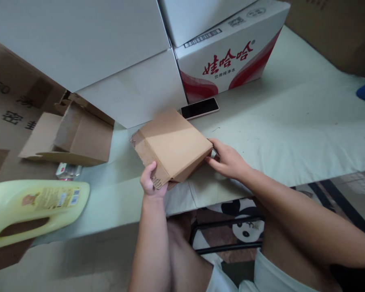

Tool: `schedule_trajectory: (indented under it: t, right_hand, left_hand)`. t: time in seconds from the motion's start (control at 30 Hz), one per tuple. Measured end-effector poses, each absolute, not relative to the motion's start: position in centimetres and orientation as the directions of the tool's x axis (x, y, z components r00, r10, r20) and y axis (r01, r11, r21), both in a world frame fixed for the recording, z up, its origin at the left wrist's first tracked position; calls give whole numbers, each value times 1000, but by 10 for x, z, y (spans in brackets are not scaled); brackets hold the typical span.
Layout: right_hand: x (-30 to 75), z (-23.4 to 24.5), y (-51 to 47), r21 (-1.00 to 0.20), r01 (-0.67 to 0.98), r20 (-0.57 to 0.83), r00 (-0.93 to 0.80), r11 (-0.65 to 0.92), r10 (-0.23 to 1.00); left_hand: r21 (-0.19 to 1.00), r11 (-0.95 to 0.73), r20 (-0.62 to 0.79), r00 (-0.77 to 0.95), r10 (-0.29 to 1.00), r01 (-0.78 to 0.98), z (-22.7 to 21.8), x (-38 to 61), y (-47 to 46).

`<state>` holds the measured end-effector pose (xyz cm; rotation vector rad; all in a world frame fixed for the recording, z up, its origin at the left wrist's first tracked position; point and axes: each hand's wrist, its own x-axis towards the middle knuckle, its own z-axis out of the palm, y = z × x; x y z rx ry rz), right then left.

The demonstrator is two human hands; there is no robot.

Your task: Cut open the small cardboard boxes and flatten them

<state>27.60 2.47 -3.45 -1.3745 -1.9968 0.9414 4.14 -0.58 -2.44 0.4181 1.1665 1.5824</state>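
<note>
Cardboard box [178, 142]: located above the front part of the cloth-covered table [304, 125], tilted, between 2 hands; contact with the cloth cannot be confirmed. The left hand [151, 181] clasps its near left corner, thumb on top, other fingers largely hidden. The right hand [229, 160] pinches the right corner between thumb and forefinger. Progress, as judged: the body appears formed, with 1 broad panel lying flat; the left edge remains ragged, and closure underneath cannot be verified. 1 open carton [93, 136] stands to the left, its flap unclosed, untouched by either hand.
</note>
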Motion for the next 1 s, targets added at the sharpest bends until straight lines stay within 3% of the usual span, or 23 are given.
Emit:
schedule_trajectory:
  t: [1.0]
  right_hand:
    - [272,-36,21,-793,566,33,-328,224,944]
  left_hand:
    - [850,-3,-261,-427,866,-526,-24,47,-4]
